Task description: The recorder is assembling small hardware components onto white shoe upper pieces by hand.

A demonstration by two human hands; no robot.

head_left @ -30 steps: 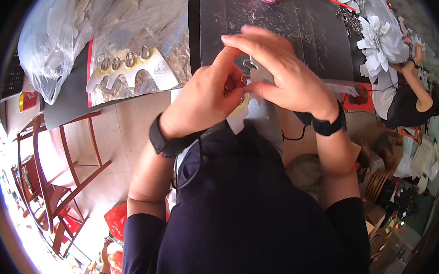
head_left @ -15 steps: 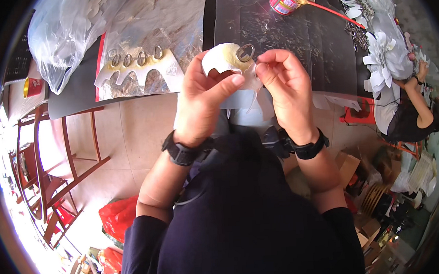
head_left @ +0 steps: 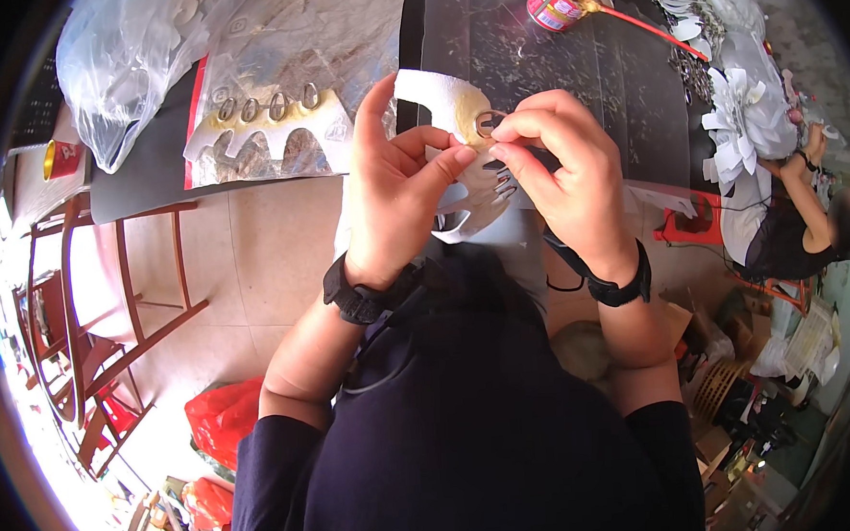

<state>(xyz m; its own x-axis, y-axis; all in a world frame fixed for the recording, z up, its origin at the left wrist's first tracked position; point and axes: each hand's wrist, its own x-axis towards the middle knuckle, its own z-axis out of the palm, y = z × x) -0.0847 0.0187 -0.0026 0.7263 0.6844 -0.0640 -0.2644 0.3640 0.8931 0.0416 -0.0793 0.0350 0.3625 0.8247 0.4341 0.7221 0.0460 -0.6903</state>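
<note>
In front of my body I hold up a curved white sheet piece (head_left: 440, 92) with rounded cutouts and yellowish, glue-like smears. My left hand (head_left: 387, 186) pinches its edge between thumb and fingers. With thumb and forefinger, my right hand (head_left: 574, 166) grips an oval metal ring (head_left: 486, 124) against the yellow-smeared part. Below the fingertips the sheet curls down, and several small dark metal bits show along it. To the left on the table lies another white scalloped strip (head_left: 284, 143), with several oval metal rings (head_left: 278, 106) standing along its smeared edge.
A red-and-white tub (head_left: 554, 11) with a red stick (head_left: 648, 31) across it sits at the far right. Clear plastic bags (head_left: 112, 75) lie far left. White petal-like pieces (head_left: 736, 119) stand at right, near another person (head_left: 797, 212). A wooden chair (head_left: 129, 300) is at left.
The white piece has turned in my hands, its curled part now hanging below my fingers. My right hand has come closer in and now pinches the ring at the smeared edge.
</note>
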